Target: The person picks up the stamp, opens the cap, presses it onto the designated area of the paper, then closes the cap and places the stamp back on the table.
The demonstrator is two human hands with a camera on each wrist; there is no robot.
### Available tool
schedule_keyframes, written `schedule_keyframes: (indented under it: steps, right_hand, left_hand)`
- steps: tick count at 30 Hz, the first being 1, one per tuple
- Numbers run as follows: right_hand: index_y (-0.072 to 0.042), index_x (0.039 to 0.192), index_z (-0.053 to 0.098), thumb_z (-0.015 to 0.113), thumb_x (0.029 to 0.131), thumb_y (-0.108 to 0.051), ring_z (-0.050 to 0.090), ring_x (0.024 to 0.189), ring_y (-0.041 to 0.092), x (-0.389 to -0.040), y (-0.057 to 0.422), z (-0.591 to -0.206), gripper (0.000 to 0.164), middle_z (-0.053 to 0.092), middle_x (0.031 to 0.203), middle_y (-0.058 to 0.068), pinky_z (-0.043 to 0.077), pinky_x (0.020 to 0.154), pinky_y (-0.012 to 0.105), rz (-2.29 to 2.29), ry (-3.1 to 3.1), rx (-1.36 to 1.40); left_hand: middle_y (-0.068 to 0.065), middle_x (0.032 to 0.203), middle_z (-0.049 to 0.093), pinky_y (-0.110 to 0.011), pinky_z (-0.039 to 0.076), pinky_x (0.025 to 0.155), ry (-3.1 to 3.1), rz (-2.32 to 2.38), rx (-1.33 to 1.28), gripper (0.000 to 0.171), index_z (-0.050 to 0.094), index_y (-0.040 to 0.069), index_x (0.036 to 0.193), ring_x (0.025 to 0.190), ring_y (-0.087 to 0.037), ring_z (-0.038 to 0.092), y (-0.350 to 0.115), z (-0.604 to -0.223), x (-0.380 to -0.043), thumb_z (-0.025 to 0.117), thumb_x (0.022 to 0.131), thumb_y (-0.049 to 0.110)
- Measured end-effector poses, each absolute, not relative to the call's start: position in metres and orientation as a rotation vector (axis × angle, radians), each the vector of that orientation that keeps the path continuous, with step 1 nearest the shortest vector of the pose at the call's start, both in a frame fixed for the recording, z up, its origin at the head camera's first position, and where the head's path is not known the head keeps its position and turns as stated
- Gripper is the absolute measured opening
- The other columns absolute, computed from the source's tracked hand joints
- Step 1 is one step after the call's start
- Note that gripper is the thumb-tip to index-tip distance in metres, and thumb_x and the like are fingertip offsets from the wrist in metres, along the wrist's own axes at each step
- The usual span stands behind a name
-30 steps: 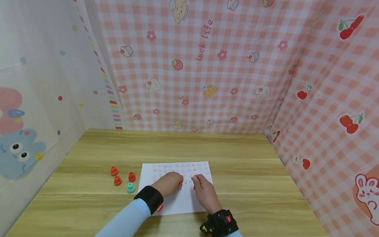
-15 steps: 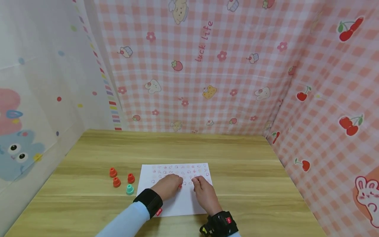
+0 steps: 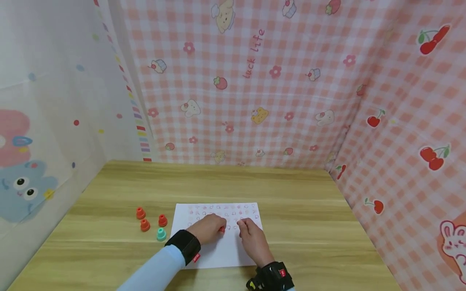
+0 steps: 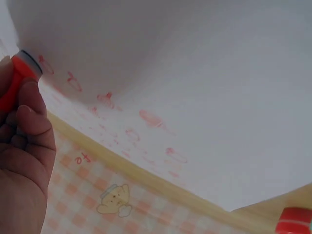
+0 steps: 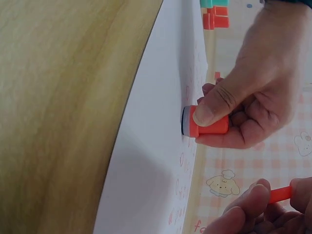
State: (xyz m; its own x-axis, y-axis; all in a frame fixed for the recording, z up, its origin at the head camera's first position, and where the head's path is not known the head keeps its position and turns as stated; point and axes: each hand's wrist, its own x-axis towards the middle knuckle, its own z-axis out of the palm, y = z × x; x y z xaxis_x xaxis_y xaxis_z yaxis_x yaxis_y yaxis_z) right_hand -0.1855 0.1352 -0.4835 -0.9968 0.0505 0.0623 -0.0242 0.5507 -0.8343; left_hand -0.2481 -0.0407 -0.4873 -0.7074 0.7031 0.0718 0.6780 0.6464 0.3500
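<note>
My left hand (image 3: 208,228) grips a red stamp (image 5: 212,127) with a grey collar and a dark face. That face is right at the white paper (image 3: 218,256), near the lowest row of small red prints. In the left wrist view, the fingers and thumb curl round the stamp (image 4: 24,73). My right hand (image 3: 253,239) is beside it, over the right part of the sheet. Its thumb and fingers pinch a small red piece (image 5: 280,194), mostly hidden by the fingers. Rows of red prints (image 4: 151,118) cover the far half of the paper.
Left of the paper on the wooden table (image 3: 291,190) stand several stamps: red ones (image 3: 140,213), (image 3: 145,225), (image 3: 162,220) and a teal one (image 3: 161,234). Pink checked cloth (image 3: 233,101) hangs behind and to the right, and white printed cloth (image 3: 73,97) on the left.
The head view has shifted slightly. Both hands stay in nearly the same places over the paper, still holding the red stamp and the small red piece.
</note>
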Motion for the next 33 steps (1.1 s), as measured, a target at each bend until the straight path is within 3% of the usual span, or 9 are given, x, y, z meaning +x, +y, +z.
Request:
schedule_keyframes:
  steps: [33]
  right_hand:
    - [-0.002, 0.110, 0.060, 0.045, 0.106, -0.032, 0.049, 0.069, 0.019, -0.183, 0.137, -0.476, 0.034, 0.053, 0.078, 0.004, 0.039, 0.059, 0.032, 1.509, -2.738, -0.076]
  left_hand:
    - [0.000, 0.069, 0.058, -0.033, 0.051, 0.070, 2.885, 0.321, 1.133, 0.011, 0.061, 0.009, 0.086, 0.066, -0.015, 0.055, -0.034, -0.486, -0.241, 0.068, 0.089, 0.001]
